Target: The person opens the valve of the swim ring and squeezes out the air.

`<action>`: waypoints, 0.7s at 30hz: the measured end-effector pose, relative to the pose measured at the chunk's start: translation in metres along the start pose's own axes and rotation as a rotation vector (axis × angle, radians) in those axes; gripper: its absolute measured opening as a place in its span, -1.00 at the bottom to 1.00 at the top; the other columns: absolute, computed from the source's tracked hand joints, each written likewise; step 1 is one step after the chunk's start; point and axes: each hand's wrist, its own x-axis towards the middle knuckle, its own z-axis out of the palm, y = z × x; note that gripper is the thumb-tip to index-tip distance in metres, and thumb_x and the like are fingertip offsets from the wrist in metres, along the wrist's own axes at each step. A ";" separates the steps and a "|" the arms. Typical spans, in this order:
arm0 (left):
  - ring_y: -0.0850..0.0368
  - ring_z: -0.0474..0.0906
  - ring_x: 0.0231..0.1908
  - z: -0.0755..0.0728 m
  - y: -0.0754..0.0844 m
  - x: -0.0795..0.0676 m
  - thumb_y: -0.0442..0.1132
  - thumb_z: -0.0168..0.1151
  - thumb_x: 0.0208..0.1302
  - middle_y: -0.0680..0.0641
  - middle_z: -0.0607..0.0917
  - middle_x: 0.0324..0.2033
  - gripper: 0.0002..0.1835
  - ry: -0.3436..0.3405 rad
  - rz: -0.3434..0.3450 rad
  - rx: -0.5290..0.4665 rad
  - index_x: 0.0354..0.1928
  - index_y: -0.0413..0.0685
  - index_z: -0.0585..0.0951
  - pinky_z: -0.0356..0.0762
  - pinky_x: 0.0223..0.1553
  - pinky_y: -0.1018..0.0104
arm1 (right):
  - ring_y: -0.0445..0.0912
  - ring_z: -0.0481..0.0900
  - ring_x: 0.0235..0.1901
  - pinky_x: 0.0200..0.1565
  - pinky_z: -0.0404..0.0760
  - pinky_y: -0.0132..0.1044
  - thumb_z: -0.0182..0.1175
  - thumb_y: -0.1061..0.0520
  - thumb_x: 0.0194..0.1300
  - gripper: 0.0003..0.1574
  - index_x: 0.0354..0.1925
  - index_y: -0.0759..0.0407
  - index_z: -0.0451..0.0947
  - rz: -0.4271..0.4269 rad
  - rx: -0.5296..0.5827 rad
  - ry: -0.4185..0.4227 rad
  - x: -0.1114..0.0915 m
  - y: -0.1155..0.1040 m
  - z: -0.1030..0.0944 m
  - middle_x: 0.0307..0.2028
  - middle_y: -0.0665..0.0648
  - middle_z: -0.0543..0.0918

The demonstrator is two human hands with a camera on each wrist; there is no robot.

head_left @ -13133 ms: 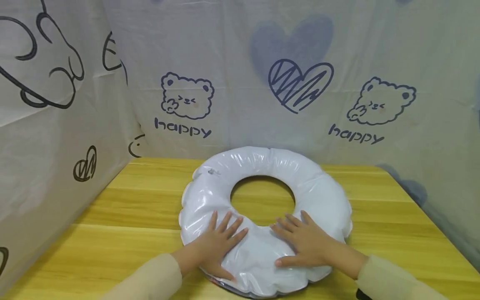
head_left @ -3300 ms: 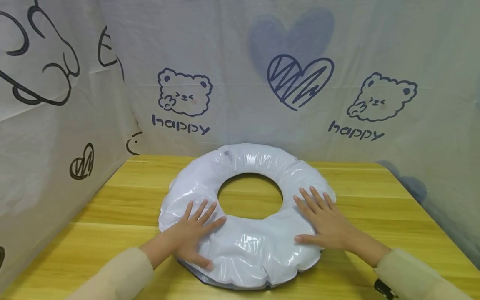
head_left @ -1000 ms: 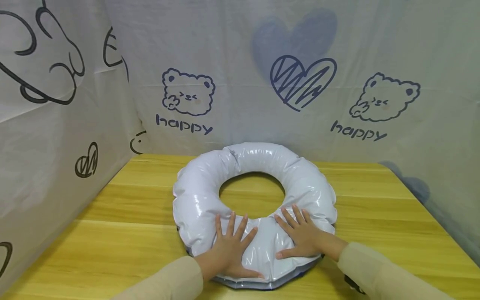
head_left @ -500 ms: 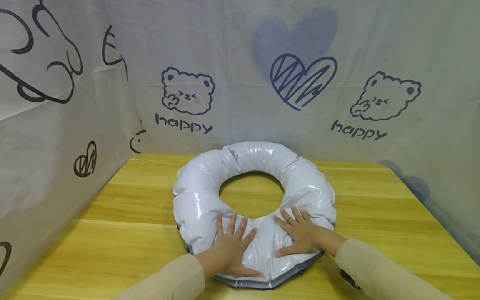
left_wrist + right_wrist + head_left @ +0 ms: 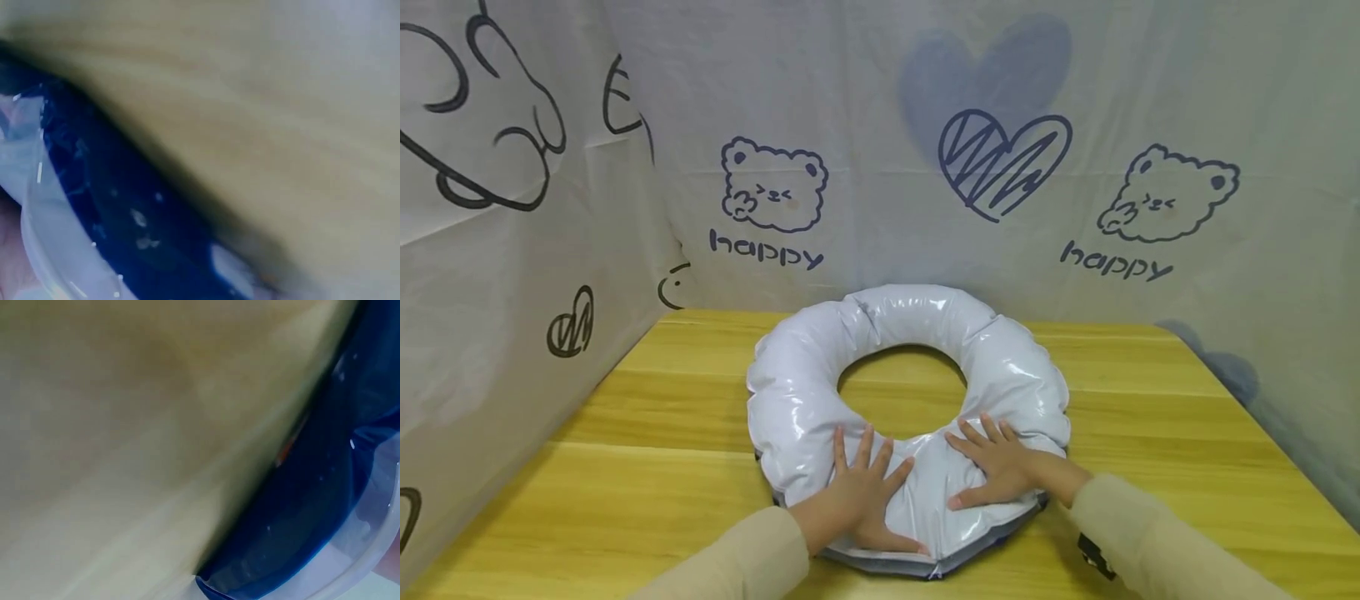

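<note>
A white, shiny swim ring (image 5: 805, 358) lies flat on the wooden table, partly inflated and wrinkled at its near side. My left hand (image 5: 861, 496) presses on the near left part with spread, straight fingers. On the near right part rests my right hand (image 5: 1000, 467), its fingers also spread and the thumb pointing left. Between and under the hands the ring looks flattened. Its dark blue underside (image 5: 137, 206) shows in the left wrist view, and the blue side (image 5: 312, 506) fills the right of the right wrist view. Only a sliver of each hand appears in the wrist views.
The yellow wood-grain table (image 5: 647, 433) extends on both sides of the ring. A white cloth (image 5: 865, 208) printed with bears and hearts hangs behind it and along the left. A black object (image 5: 1096, 557) shows under the right sleeve.
Since 3.3 seconds ago both hands have moved closer together at the ring's near side, which is now flatter, and the ring has turned slightly. Over the last second almost nothing has moved.
</note>
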 end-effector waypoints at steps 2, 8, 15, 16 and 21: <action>-0.32 -0.25 0.41 0.004 -0.001 0.000 0.67 -0.11 -0.18 -0.16 0.03 0.44 0.14 0.017 0.007 -0.024 0.44 0.26 0.03 -0.38 0.22 -0.46 | 0.39 -0.32 0.39 0.31 -0.29 0.31 0.08 -0.47 0.10 0.20 0.43 0.15 -0.07 -0.016 -0.001 0.035 -0.002 0.001 0.003 0.44 0.34 -0.11; -0.33 -0.35 0.41 0.015 -0.007 0.001 0.66 -0.09 -0.17 -0.17 -0.10 0.46 0.18 0.069 0.032 -0.125 0.46 0.25 -0.12 -0.45 0.17 -0.50 | 0.39 -0.27 0.39 0.31 -0.23 0.31 0.06 -0.50 0.09 0.20 0.43 0.15 -0.04 -0.066 -0.031 0.161 -0.007 0.006 0.013 0.43 0.34 -0.08; -0.34 -0.37 0.41 0.016 -0.014 -0.004 0.62 -0.14 -0.07 -0.22 -0.19 0.45 0.16 0.154 0.087 -0.217 0.47 0.16 -0.19 -0.45 0.13 -0.55 | 0.35 -0.20 0.40 0.38 -0.40 0.11 0.02 -0.53 0.08 0.18 0.40 0.18 0.06 -0.197 -0.112 0.401 -0.015 0.008 0.024 0.41 0.34 0.03; -0.35 -0.32 0.41 0.015 -0.014 -0.005 0.62 -0.13 -0.06 -0.23 -0.16 0.45 0.16 0.187 0.094 -0.210 0.47 0.13 -0.17 -0.40 0.13 -0.55 | 0.32 -0.17 0.40 0.39 -0.46 0.02 -0.01 -0.53 0.10 0.16 0.39 0.18 0.10 -0.234 -0.149 0.453 -0.016 0.008 0.025 0.40 0.33 0.07; -0.37 -0.07 0.38 0.012 -0.019 -0.012 0.62 -0.09 -0.10 -0.26 0.07 0.41 0.16 0.365 0.109 -0.074 0.44 0.04 0.01 -0.14 0.15 -0.52 | 0.20 -0.06 0.41 0.37 -0.57 -0.35 -0.15 -0.50 0.22 0.03 0.34 0.20 0.21 -0.365 -0.288 0.623 -0.017 -0.002 0.024 0.36 0.29 0.21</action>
